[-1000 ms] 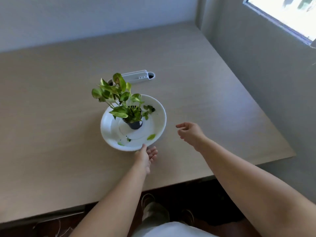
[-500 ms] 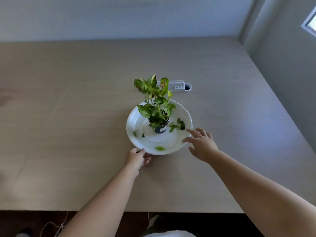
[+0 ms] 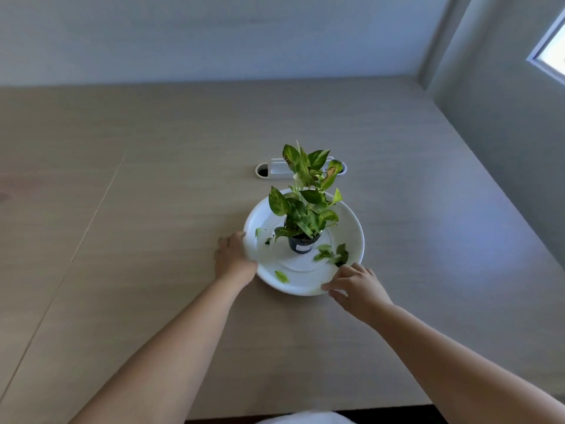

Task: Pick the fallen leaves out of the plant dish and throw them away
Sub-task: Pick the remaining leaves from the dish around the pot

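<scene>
Progress nil: we see leaves (image 3: 331, 254) still in dish (image 3: 354, 228). Left hand (image 3: 234, 260) grips dish rim; right hand (image 3: 356, 286) at near rim, fingers loosely open, empty. No bin visible.

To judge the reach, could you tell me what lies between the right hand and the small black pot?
In the head view, a cluster of fallen leaves lies on the white dish between the right hand and the black pot.

Office-like room: broad desk (image 3: 153, 209) with built-in cable grommet (image 3: 272, 171), bare walls.
</scene>
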`<state>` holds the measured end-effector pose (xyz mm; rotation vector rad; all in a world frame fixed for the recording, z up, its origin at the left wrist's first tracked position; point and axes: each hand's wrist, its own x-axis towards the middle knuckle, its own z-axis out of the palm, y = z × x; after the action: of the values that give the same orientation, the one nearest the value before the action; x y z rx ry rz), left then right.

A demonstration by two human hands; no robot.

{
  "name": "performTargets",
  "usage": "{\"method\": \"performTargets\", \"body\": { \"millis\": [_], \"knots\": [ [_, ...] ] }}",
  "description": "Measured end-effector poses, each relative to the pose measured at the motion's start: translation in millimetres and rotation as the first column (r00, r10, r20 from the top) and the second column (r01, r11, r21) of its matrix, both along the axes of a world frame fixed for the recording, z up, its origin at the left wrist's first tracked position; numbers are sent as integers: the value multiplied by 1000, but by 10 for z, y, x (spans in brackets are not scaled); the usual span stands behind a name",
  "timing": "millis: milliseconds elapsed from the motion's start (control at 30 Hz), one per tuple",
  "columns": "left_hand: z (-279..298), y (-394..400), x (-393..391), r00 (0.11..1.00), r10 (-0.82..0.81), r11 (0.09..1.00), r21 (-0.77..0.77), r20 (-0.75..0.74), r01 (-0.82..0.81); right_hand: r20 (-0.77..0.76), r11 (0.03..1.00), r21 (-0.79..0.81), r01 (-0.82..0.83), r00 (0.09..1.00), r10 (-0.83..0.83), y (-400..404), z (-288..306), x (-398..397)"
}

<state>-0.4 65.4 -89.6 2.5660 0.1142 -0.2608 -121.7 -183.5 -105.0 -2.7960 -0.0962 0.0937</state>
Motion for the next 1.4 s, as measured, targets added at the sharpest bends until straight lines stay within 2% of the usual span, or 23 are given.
{"method": "performTargets", "body": {
  "millis": [67, 133, 200, 267, 333, 400, 533, 667, 800, 967, 1100, 1167, 1233, 1300, 1400],
  "knots": [
    [34, -91, 126, 965, -261, 942, 209, -36, 263, 23, 1000, 22, -8, 1000, 8, 30, -23, -21],
    [-10, -192, 236, 891, -430, 836, 309, -144, 454, 17, 999, 37, -19, 1000, 18, 73, -23, -26],
    [-96, -269, 336, 823, -526, 729, 387, -212, 565, -7, 999, 53, 0, 1000, 1, 113, 0, -24],
    [-163, -284, 433, 786, -586, 643, 475, -198, 600, -51, 998, 59, 0, 999, 3, 145, 26, -17],
    [-225, -311, 521, 779, -616, 649, 487, -113, 584, -71, 998, 57, -4, 997, 8, 143, 36, -30],
    [-283, -303, 555, 785, -615, 688, 435, -76, 581, -59, 999, 50, -1, 998, 4, 160, 17, -52],
    [-144, -370, 367, 818, -559, 756, 322, -134, 570, -24, 998, 60, 16, 1000, -15, 168, -6, -71],
    [-176, -339, 196, 807, -573, 714, 396, -143, 577, -45, 997, 69, -15, 999, 19, 122, 18, -43],
    [-310, -270, -51, 813, -575, 749, 345, -87, 566, 10, 995, 95, -25, 1000, 24, 108, -24, -57],
    [-303, -485, -356, 794, -596, 749, 273, -120, 603, 43, 993, 103, -54, 998, 50, 89, -74, -70],
    [-326, -598, -380, 804, -574, 804, 82, -153, 590, -82, 996, 75, -57, 995, 63, 84, -11, -11],
    [-292, -605, -339, 817, -561, 821, 38, -130, 570, -164, 994, 101, -48, 984, 64, 46, 66, 68],
    [-280, -597, -294, 819, -565, 822, 16, -98, 569, -158, 993, 120, 2, 987, 17, -16, 126, 171],
    [-274, -618, -267, 788, -611, 791, -22, -77, 611, -131, 998, 12, 54, 990, -52, -92, 152, 301],
    [-280, -742, -264, 671, -738, 674, -19, -72, 739, -235, 976, -200, 83, 963, -129, -168, 207, 479]
  ]
}}
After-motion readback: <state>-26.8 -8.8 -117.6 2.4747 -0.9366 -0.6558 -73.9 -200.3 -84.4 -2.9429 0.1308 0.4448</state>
